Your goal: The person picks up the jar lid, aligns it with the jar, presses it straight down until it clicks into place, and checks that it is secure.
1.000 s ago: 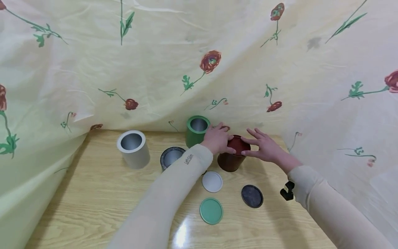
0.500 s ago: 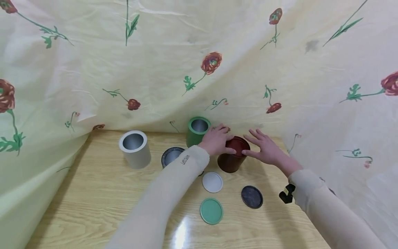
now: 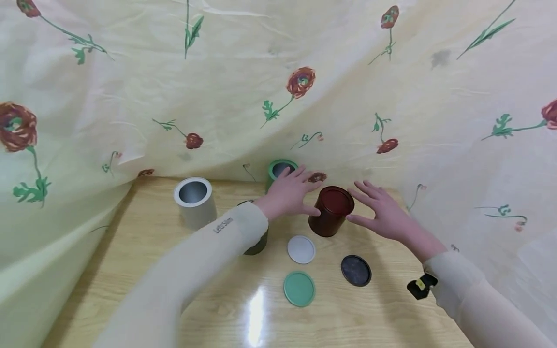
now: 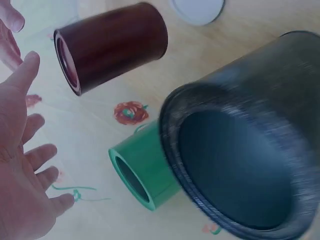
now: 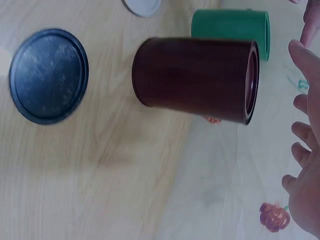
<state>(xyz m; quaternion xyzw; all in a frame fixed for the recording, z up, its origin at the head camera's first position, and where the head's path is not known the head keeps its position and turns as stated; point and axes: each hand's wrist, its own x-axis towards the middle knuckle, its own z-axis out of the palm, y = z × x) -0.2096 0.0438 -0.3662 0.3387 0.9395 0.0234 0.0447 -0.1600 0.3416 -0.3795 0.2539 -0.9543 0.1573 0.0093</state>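
A dark red can (image 3: 328, 220) stands upright on the wooden table, a matching red lid (image 3: 336, 199) set in its top. My left hand (image 3: 285, 194), fingers spread, hovers just left of it, overlapping the green can (image 4: 156, 167) behind in the head view. On the other side is my right hand (image 3: 385, 212), fingers stretched out and thumb close to the can's rim. In both wrist views the hands, my left (image 4: 20, 155) and my right (image 5: 307, 165), hold nothing. My left forearm hides much of an open black can (image 3: 256, 245).
An open white can (image 3: 196, 210) stands at the left. Lying flat in front of the red can are a white lid (image 3: 301, 249), a green lid (image 3: 299, 288) and a black lid (image 3: 356, 270). Flowered cloth (image 3: 226, 111) hangs behind and along both sides of the table.
Both hands have come away from the red can's lid, my left to the left and my right to the right. The lidded can has stayed in place.
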